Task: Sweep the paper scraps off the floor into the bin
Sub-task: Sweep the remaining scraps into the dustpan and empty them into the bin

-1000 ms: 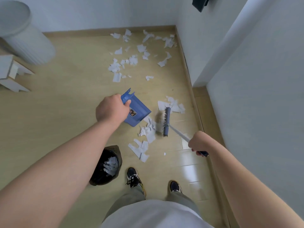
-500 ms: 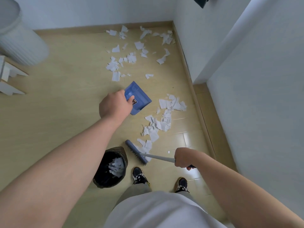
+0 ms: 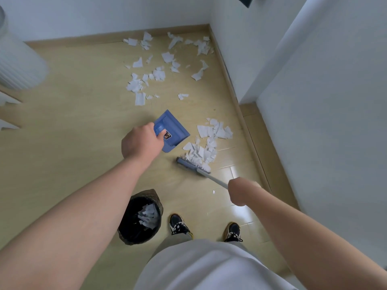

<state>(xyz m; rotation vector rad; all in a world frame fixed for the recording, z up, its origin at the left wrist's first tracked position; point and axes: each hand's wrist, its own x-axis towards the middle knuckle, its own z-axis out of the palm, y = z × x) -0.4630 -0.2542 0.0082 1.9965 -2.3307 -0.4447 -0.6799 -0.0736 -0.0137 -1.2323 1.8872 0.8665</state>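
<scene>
Just right of the blue dustpan (image 3: 174, 127), the hand brush (image 3: 188, 164) has swung from beside the bin (image 3: 144, 194) back to the scrap pile's (image 3: 206, 147) near edge. The right hand's (image 3: 240, 190) fingers wrap its handle; the left hand (image 3: 142, 143) grips the dustpan. Loading looks imminent; far scraps (image 3: 159, 74) wait.

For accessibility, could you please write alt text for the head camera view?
A person's left hand holds a blue dustpan beside a pile of paper scraps, which a brush in the right hand touches. A bin stands near their shoes.
</scene>
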